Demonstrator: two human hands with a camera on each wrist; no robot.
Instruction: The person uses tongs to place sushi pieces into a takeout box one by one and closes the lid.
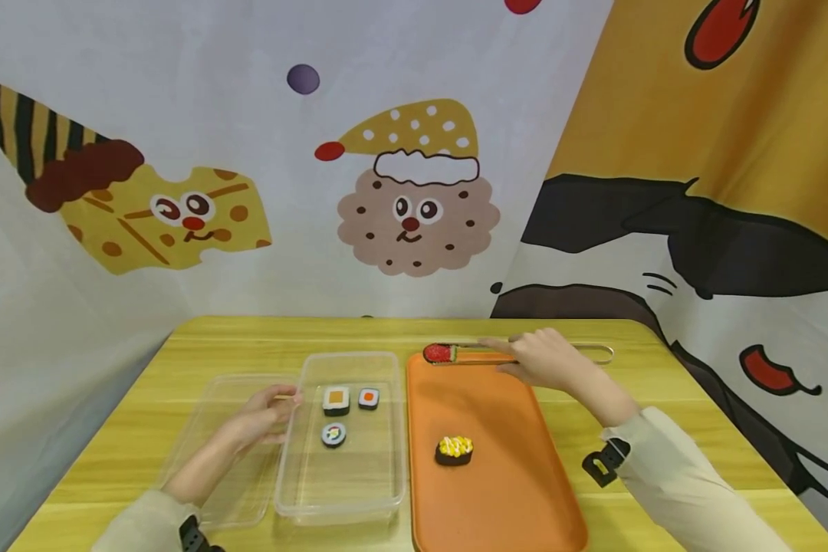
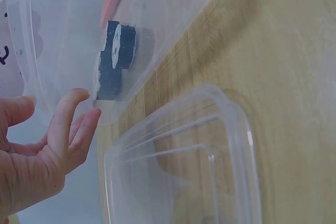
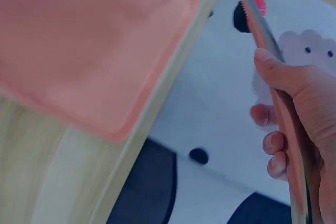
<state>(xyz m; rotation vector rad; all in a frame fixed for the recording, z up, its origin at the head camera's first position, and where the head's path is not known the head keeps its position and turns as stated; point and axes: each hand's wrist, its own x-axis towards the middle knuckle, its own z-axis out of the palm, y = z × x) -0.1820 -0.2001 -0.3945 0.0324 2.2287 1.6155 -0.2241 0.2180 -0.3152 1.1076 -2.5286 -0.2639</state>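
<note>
The tongs (image 3: 286, 116) I grip in my right hand (image 1: 545, 359) are smooth, shiny metal; the red roll (image 1: 439, 353) between their tips has a grainy top. By my left hand (image 1: 258, 418), the box (image 1: 348, 483) is clear, glossy plastic, and the lid (image 2: 247, 182) matches it, with bright highlights along its rim. The tray (image 1: 497, 506) looks like smooth, fairly matt plastic. The corn roll (image 1: 454, 451) is lumpy on top. The table (image 1: 145, 399) shows smooth wood grain. My sleeves (image 1: 683, 475) are matt cloth, the backdrop (image 1: 262, 115) softly creased fabric.
</note>
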